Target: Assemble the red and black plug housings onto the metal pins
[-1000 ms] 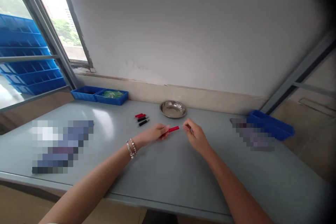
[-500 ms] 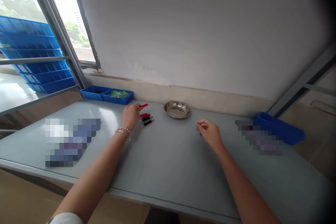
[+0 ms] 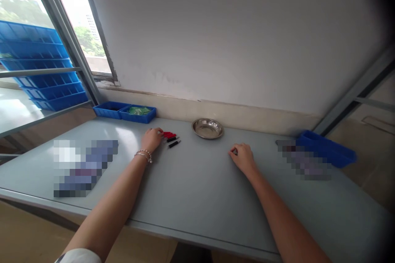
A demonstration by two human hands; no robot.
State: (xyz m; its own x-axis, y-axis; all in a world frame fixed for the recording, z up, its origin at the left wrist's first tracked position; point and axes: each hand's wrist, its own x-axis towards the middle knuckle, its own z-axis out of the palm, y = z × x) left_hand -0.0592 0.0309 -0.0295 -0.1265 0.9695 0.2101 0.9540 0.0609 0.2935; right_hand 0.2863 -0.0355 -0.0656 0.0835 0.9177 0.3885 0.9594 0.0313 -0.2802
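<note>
1. My left hand (image 3: 152, 139) is stretched out over the far left part of the table (image 3: 197, 191), palm down. Its fingertips are bent onto the left end of the red pieces (image 3: 168, 134).
2. The fingers are touching the red pieces. From this angle I cannot tell whether they are pinching one or only resting on it.
3. The red pieces lie flat on the table, close together and pointing right. They are a little left of the table's middle, towards the back wall.
4. Two black pieces (image 3: 173, 141) lie just beside the red ones on the near side, roughly parallel to them. My hand is not touching them.
5. Bracelets (image 3: 143, 155) sit on my left wrist.
6. My right hand (image 3: 242, 157) rests on the table well apart from the left. It is knuckles up, with the fingers curled in under the palm.
7. A dark speck shows at the right hand's fingertips. It is too small for me to say what it is or whether it is held.
8. A steel dish (image 3: 207, 128) stands near the wall, between my hands and further back. It is near the red pieces but does not touch them.
9. Two blue bins (image 3: 125, 111) stand side by side at the back left corner. The right one has something green in it.
10. Another blue bin (image 3: 327, 148) sits at the table's right edge.
11. Blurred patches cover something on the near left and beside the right bin.
</note>
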